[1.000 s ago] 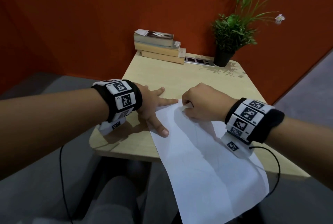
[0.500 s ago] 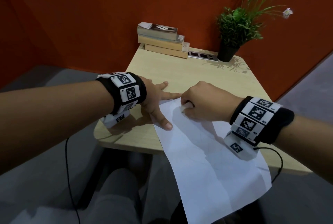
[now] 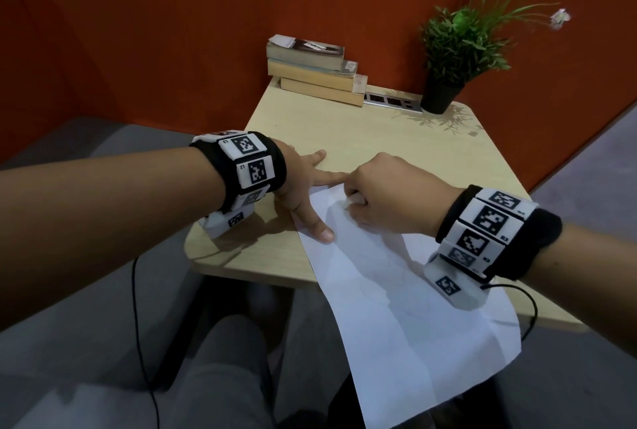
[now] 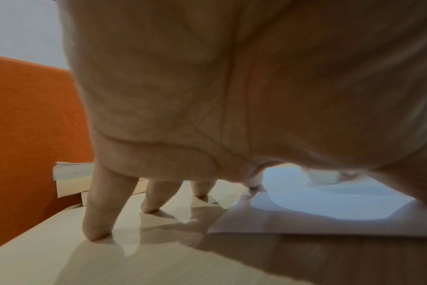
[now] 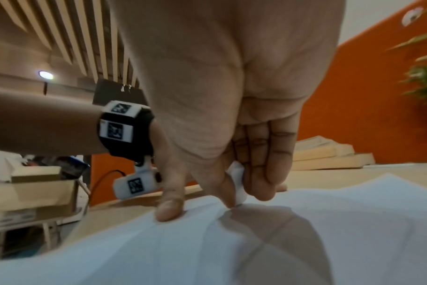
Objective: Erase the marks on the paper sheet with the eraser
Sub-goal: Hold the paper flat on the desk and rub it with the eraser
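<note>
paper sheet (image 3: 396,308): white, creased, laid diagonally on the desk (image 3: 362,132); near end is hung over the desk's front edge; marks too faint to be made out.
eraser (image 5: 239,185): small, white, rounded; mostly hidden by fingers; lower end is set on the sheet near its far corner.
right hand (image 3: 389,197): curled, eraser is pinched between thumb and fingers; fist is held over the sheet's far end.
left hand (image 3: 303,184): flat, fingers spread and straight, nothing gripped; thumb is pressed on the sheet's left edge, forefinger is laid at the far corner, the other fingertips are planted on bare desk.
hands: close together, forefinger tip just beside the right fist.
wrists: black bands with white coded tags are worn on both.
books (image 3: 317,70): three, stacked at the desk's far edge against the orange wall (image 3: 172,32).
plant (image 3: 458,49): green, in a dark pot, at the far right corner of the desk.
</note>
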